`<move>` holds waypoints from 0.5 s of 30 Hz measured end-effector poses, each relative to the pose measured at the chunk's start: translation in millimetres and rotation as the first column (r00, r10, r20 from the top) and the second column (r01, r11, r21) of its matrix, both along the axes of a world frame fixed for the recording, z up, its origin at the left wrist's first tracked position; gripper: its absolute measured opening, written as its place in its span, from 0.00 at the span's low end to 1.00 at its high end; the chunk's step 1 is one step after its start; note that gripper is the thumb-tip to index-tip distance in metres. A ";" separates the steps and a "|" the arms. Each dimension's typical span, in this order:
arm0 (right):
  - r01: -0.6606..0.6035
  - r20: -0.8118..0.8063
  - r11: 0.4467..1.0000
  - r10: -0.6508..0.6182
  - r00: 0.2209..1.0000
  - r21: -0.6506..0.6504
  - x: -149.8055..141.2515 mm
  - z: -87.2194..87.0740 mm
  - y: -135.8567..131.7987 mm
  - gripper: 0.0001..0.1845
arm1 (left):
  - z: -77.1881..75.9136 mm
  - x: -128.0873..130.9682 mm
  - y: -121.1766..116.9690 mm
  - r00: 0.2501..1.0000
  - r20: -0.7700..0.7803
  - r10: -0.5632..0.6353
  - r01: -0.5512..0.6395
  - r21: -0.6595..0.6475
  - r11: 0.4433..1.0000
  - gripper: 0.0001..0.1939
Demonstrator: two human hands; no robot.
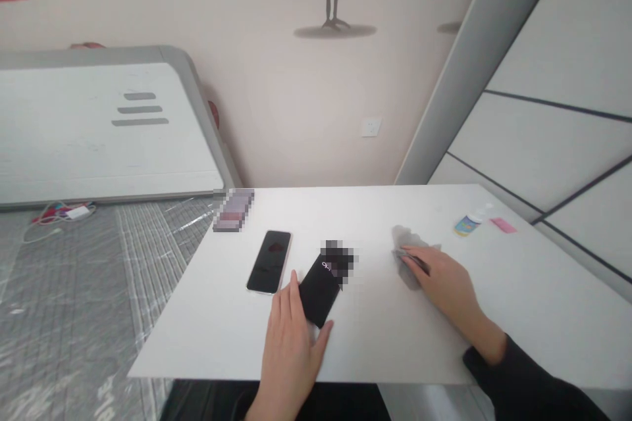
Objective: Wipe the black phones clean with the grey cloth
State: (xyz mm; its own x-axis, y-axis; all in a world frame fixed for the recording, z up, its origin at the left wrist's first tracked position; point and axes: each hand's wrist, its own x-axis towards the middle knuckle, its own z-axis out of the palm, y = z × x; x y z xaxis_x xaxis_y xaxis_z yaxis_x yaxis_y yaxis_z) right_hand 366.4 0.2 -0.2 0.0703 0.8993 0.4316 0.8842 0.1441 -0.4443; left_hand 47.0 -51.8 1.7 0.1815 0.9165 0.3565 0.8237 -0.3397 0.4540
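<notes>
My left hand (290,335) rests on the white table (375,335), fingers and thumb closed round the near end of a black phone (323,286) lying face-down and tilted. A second black phone (269,261) lies screen-up just to its left, untouched. My right hand (444,283) reaches over the table's right half and pinches a grey cloth (407,243) between fingers and thumb; the cloth lies crumpled on the tabletop.
A small pinkish packet (233,210) sits at the table's far left corner. A small bottle (467,223) and a pink slip (502,225) lie at the far right. A bed with plastic-covered mattress (74,289) stands left; cables (62,214) lie on it.
</notes>
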 end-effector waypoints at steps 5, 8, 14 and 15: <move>-0.114 -0.084 0.991 0.119 0.989 0.071 -36.2 11.7 12.8 0.20 | 4.6 -12.3 -9.6 0.997 0.060 -0.043 0.045 -0.032 0.999 0.45; -0.250 -0.073 0.966 0.254 0.965 0.058 -71.7 13.5 17.2 0.20 | 2.6 -10.3 -10.2 0.997 0.069 -0.035 0.036 -0.018 0.999 0.43; -0.718 0.065 0.683 0.729 0.681 -0.137 -126.7 13.4 -15.9 0.25 | -6.1 -10.5 -14.7 0.999 0.006 -0.040 0.040 -0.004 0.999 0.50; -0.774 0.075 0.603 0.796 0.601 -0.191 -125.9 14.3 -17.2 0.26 | -6.4 -10.2 -15.8 0.999 -0.006 -0.042 0.042 -0.009 0.999 0.52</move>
State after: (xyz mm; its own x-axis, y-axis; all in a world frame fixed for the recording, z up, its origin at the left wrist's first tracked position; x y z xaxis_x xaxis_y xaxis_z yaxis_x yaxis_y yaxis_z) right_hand 240.5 -16.9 14.1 -0.7392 0.6228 0.2562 0.5076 0.7653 -0.3959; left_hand 36.9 -67.6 -4.7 0.2220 0.9112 0.3470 0.8119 -0.3699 0.4517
